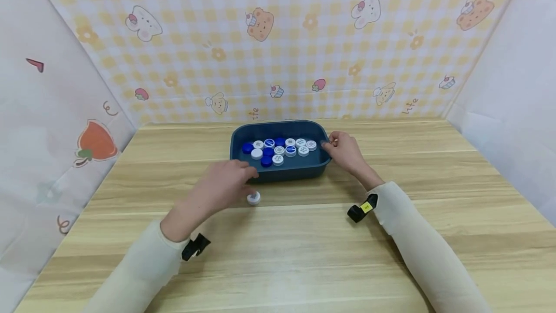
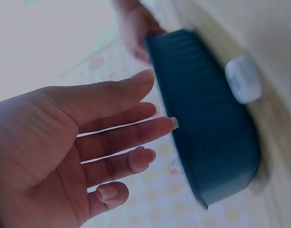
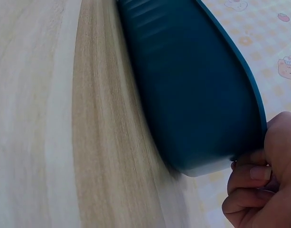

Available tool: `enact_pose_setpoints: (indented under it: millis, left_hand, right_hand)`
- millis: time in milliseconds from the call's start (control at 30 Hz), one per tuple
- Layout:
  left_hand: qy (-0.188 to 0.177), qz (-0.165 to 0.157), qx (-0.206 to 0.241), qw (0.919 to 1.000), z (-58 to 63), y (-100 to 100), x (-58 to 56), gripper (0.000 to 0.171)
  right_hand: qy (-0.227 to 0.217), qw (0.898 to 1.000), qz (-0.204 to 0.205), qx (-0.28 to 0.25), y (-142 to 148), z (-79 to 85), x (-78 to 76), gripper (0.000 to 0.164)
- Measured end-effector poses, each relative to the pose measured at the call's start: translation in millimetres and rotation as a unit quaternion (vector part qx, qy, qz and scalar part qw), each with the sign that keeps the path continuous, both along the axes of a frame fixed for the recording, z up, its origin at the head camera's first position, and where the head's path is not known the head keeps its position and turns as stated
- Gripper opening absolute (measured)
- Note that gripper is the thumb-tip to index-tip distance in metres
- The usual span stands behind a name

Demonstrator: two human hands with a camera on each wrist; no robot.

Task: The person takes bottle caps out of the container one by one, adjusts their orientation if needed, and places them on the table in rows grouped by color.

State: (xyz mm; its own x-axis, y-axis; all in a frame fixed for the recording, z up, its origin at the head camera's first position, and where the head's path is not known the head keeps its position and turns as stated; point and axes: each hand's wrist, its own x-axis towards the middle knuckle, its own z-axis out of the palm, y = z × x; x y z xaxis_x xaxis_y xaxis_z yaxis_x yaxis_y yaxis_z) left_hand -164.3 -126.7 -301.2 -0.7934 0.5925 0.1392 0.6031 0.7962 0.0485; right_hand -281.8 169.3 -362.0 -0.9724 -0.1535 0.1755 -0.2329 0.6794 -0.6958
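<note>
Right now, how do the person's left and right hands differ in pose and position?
The left hand holds nothing, its fingers loosely parted; the right hand grips the dark blue tray with curled fingers. The left hand is near the tray's front side, by the white cap on the table; the right hand is at the tray's right end. Both are bare.

Left fingers (image 2: 136,134) apart, right fingers (image 3: 247,178) curled
</note>
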Motion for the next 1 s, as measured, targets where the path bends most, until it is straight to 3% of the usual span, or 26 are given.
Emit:
enact_pose_setpoints:
  millis: [100,267,533,767,1000]
  left_hand:
    - [0.007,0.010,0.009,0.9999,9.2,-2,-12.0,0.028]
    - [0.003,0.032,0.005,0.9995,15.5,-2,-46.7,0.027]
    - [-0.028,0.071,-0.028,0.9967,5.0,-3,-97.3,0.026]
    - [-0.062,0.083,-0.069,0.9922,-12.2,-5,-122.6,0.022]
    - [-0.046,0.103,-0.118,0.9865,-19.1,1,-133.6,0.009]
  right_hand:
    - [-0.002,1.000,0.004,-0.004,2,1.2,0.6,0.023]
    - [-0.007,1.000,0.008,-0.009,6,-0.4,2.3,0.021]
    - [-0.015,1.000,0.010,-0.017,3,-4.7,2.2,0.022]
    - [-0.024,0.999,0.010,-0.022,0,-1.7,2.2,0.021]
    - [-0.022,0.999,0.012,-0.024,-1,-0.3,1.1,0.021]
